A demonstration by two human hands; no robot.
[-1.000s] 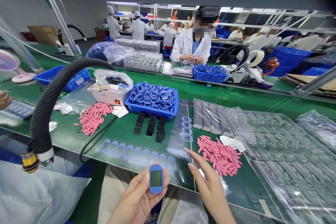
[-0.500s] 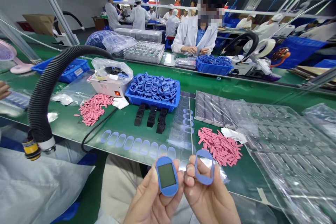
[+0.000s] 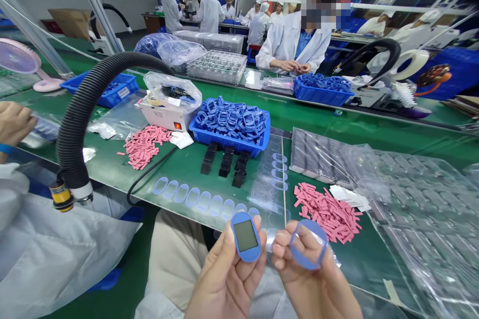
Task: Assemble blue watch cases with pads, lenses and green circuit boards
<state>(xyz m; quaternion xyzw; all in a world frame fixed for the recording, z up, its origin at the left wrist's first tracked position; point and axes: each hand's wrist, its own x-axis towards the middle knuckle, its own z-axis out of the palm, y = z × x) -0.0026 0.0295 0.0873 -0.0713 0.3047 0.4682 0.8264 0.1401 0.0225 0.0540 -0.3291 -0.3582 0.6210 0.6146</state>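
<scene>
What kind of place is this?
This looks like a factory where small plastic things are made by hand. A worker in a white coat works at a long green workbench, and a blue bin is piled with blue plastic frames.

Your L hand & R hand cut off at bottom edge; blue device display too dark to read, back hidden.

The right hand, empty a second ago, now pinches a blue oval frame, which sits tilted rather than upright as before. The left hand has brought the blue-cased device nearer to it, and a co-worker's hand shows more fully at the left edge.
</scene>
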